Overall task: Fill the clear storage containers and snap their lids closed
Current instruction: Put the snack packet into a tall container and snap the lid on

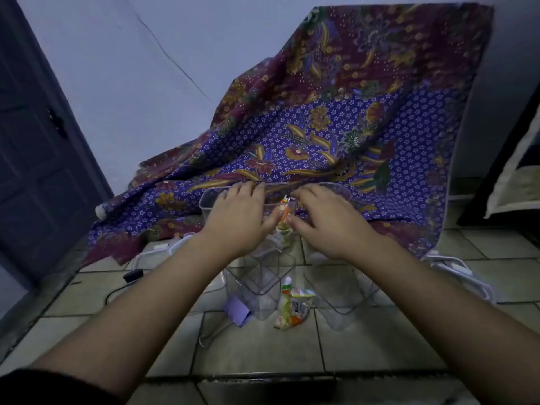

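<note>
A tall clear container [205,203] stands at the back against the patterned cloth. My left hand [238,219] lies across its open top, fingers at the far rim. A colourful snack packet [283,215] is upright between my two thumbs at the container's right rim. My right hand [327,225] pinches it from the right. Another clear container [343,190] shows behind my right hand. Two more clear containers stand nearer, one front left [260,283] and one front right [340,296]. A second snack packet [292,309] lies on the tiles between them.
White-rimmed lids lie on the floor at the left [157,252] and the right [467,276]. A purple paper [238,312] sits by the front left container. A black cable with a switch [133,274] runs along the left. The batik cloth [336,127] drapes behind; a door [35,156] stands left.
</note>
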